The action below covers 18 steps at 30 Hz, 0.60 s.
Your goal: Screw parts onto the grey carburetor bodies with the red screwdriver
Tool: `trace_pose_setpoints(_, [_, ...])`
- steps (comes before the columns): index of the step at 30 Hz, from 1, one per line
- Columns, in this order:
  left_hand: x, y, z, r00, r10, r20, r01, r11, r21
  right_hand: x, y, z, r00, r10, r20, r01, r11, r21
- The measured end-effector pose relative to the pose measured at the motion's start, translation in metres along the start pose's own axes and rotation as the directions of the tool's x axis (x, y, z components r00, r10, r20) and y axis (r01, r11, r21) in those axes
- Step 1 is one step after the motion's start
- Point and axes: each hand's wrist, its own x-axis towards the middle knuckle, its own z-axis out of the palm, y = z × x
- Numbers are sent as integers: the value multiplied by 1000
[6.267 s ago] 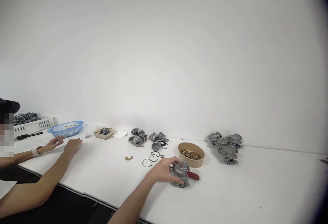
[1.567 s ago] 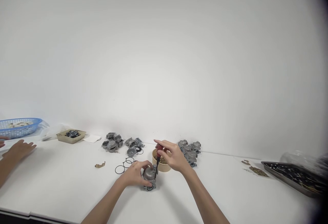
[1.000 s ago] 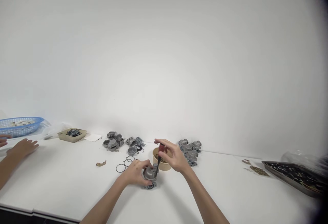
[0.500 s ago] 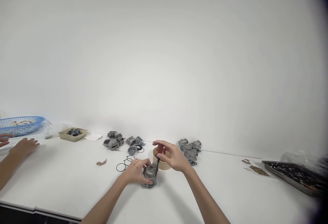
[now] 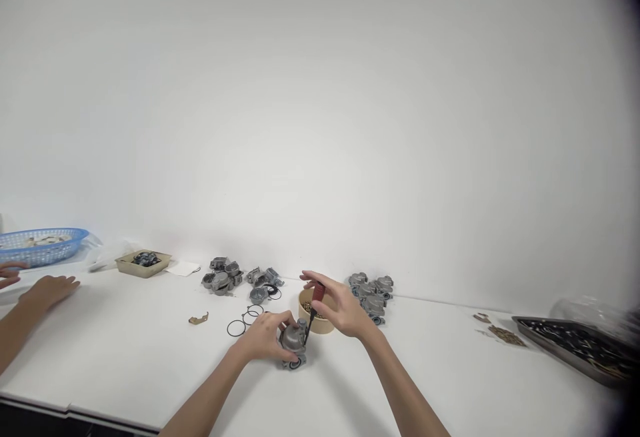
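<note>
My left hand [image 5: 266, 337] is wrapped around a grey metal housing [image 5: 293, 342] that stands on the white table [image 5: 150, 357]. My right hand [image 5: 340, 307] pinches the red handle of a small screwdriver [image 5: 315, 304]. Its dark shaft points down onto the top of the housing. A tan bowl of brass screws [image 5: 306, 304] sits just behind the housing, partly hidden by my right hand.
Black O-rings [image 5: 244, 321] and a brass bracket [image 5: 198, 319] lie left of my hands. Piles of grey housings [image 5: 373, 292] and parts [image 5: 223, 274] line the back. A dark tray [image 5: 575, 350] sits far right. Another person's hands [image 5: 47, 288] rest far left near a blue basket [image 5: 40, 244].
My right hand has come in and taken the red screwdriver, setting its tip on the housing. In the last second the handle has tilted slightly right; my left hand keeps its hold.
</note>
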Motion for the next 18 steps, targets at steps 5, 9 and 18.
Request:
trace_pose_setpoints(5, [-1,0,-1,1000,-5,9,5,1000,7,1,0,1,999,21,-24,-23,994,-104])
trace_pose_setpoints(9, [0,0,0,1000,-7,17,7,1000,-2,0,-2,1,998,-35,51,41,992,-121])
trace_pose_setpoints(18, [0,-3,0,1000,-8,16,8,1000,-13,1,8,10,996,-67,-63,55,984,-168])
